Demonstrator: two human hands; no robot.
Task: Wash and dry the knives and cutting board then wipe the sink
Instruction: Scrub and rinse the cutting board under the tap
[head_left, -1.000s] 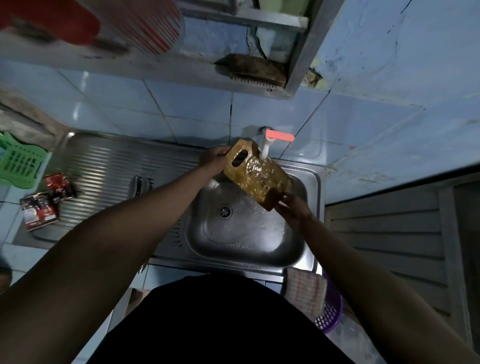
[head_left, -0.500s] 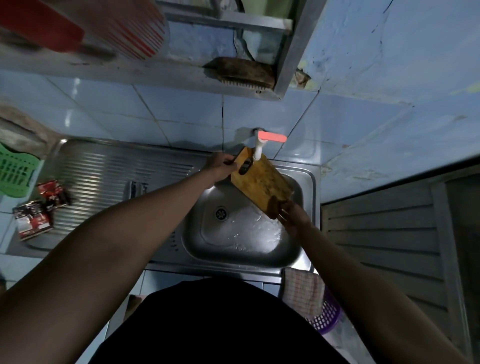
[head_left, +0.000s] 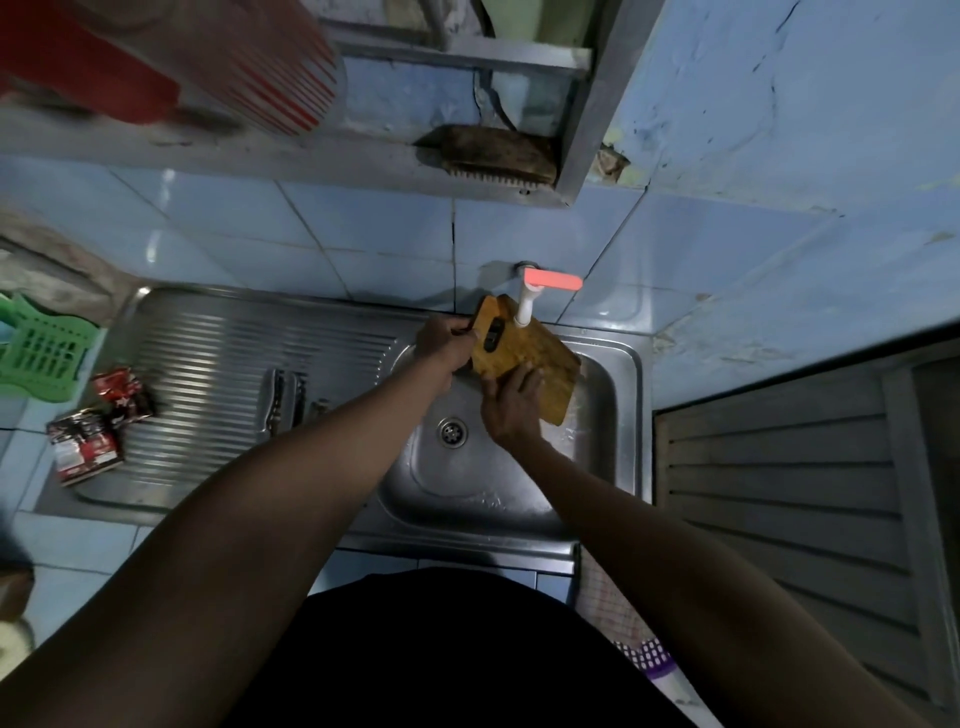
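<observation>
Board: the yellow-brown wooden cutting board (head_left: 535, 358) with a slotted handle was held tilted over the basin, its handle end right under the spout.
Left hand: the left hand (head_left: 444, 349) gripped the handle end, fingers curled round it.
Right hand: the right hand (head_left: 511, 405) lay on the board's near face with fingers fairly straight; whether the thumb hooked under the edge could not be told.
Tap: the white plastic tap with a red lever (head_left: 525, 306) touched or nearly touched the board; running water could not be made out.
Doing it well: probably a rinse-and-rub; keep the handle grip firm, since wet wood slips, and sweep the palm toward the low corner so the run-off drains.
Sink: the stainless-steel sink basin (head_left: 618, 426) held only the round drain (head_left: 453, 431) and a wet sheen.
Drainboard: blurred metal pieces, possibly the knives (head_left: 283, 395), lay on the ribs.
Baskets: the green plastic basket (head_left: 44, 348) looked unfilled; the purple basket (head_left: 652, 662) sat beside a checked cloth (head_left: 602, 587).
</observation>
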